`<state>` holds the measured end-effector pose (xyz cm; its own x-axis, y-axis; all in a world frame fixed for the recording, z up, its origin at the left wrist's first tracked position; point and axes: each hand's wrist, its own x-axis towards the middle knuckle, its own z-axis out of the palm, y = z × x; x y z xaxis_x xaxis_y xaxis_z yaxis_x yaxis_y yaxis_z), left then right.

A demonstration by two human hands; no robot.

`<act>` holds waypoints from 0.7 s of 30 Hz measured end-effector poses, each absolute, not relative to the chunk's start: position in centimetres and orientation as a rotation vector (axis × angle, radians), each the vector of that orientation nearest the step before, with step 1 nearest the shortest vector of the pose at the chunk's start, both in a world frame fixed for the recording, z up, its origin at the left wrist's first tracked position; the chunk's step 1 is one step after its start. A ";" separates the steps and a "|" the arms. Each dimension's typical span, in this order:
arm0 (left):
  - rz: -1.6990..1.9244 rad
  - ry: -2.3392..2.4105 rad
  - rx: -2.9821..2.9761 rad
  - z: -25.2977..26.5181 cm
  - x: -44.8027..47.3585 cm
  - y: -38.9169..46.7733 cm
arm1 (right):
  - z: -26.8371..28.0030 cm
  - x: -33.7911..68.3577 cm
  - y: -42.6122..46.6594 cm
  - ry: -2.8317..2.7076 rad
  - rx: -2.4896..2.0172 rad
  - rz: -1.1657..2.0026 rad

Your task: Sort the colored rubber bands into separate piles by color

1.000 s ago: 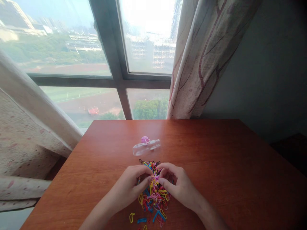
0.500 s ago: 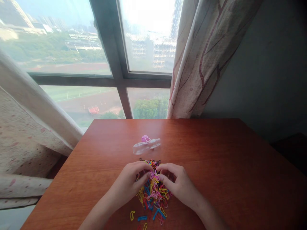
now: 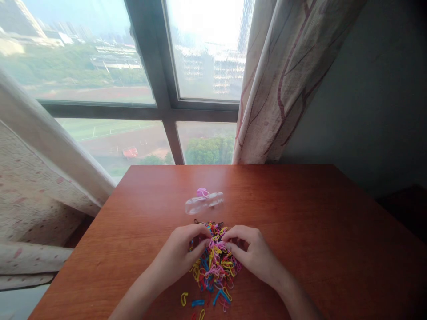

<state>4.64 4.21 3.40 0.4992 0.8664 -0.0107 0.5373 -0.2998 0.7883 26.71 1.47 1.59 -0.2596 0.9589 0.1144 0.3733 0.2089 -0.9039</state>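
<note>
A heap of small coloured rubber bands [image 3: 213, 271] in yellow, pink, blue, red and black lies on the table. My left hand [image 3: 187, 244] reaches in from the left, thumb and forefinger pinched at the upper part of the heap. Opposite it, my right hand [image 3: 250, 249] pinches there too. Between the two sets of fingertips are pink rubber bands [image 3: 217, 244], which both hands grip at their ends. Exactly how many bands are held cannot be made out. The other fingers of both hands are curled and partly hidden.
A clear plastic bottle [image 3: 198, 205] lies on its side behind the heap, with a round pink piece [image 3: 202, 192] by it. Loose yellow [image 3: 184, 299] and blue bands [image 3: 198, 303] lie nearer the front. The wooden table [image 3: 300, 213] meets a window and curtains [image 3: 267, 89].
My right hand has shifted slightly right, away from the left hand, widening the gap between the fingertips. Pink bands now span that gap. My left hand has barely moved.
</note>
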 end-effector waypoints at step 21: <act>0.617 1.150 2.006 3.1 4.6 4.4 | 0.0 31.2 2.8 -1.658 -1.480 0.650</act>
<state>4.59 4.37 3.11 0.4848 0.8733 0.0480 0.5223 -0.3331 0.7850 31.23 2.82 0.00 0.0074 0.9743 0.2252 0.5615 0.1823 -0.8072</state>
